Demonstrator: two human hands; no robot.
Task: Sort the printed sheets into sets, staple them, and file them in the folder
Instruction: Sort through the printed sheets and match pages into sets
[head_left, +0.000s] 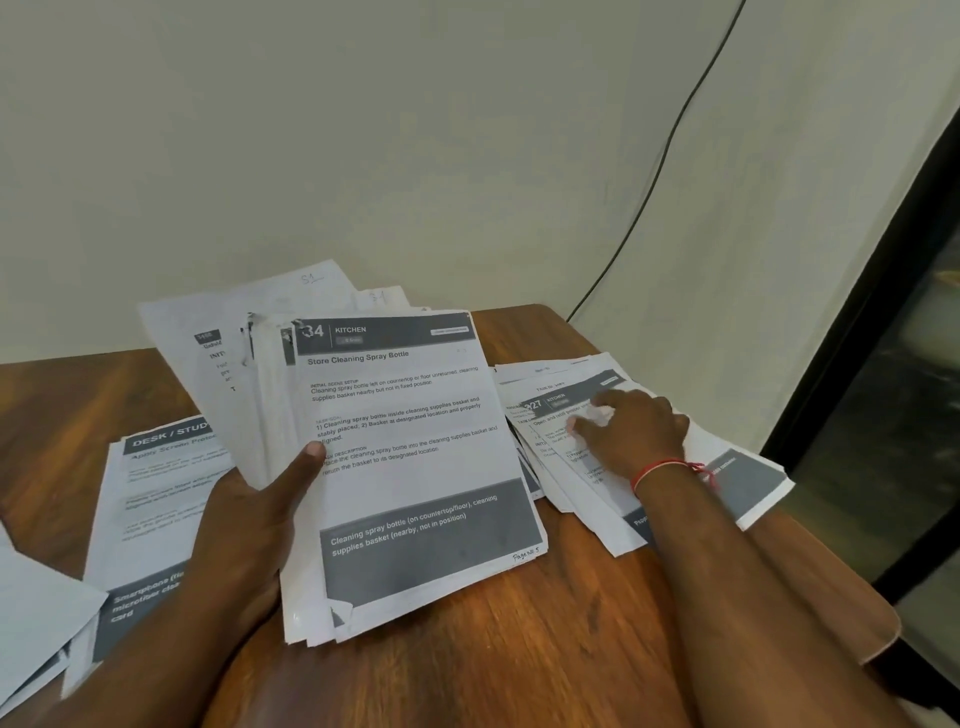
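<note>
Your left hand (249, 525) holds the stack of sheets (405, 467) at the middle of the surface (519, 649). At its 3 o'clock a second pile (737, 483) lies under your right hand (628, 431); at 9 o'clock a third pile (150, 499); at 11 o'clock, behind, loose sheets (208, 322).

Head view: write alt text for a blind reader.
A person's left hand grips a thick stack of printed sheets, top page headed Kitchen, Store Cleaning Spray Bottle, at a wooden table. The right hand touches a fanned pile on the right; a Desk-headed pile lies on the left.
</note>
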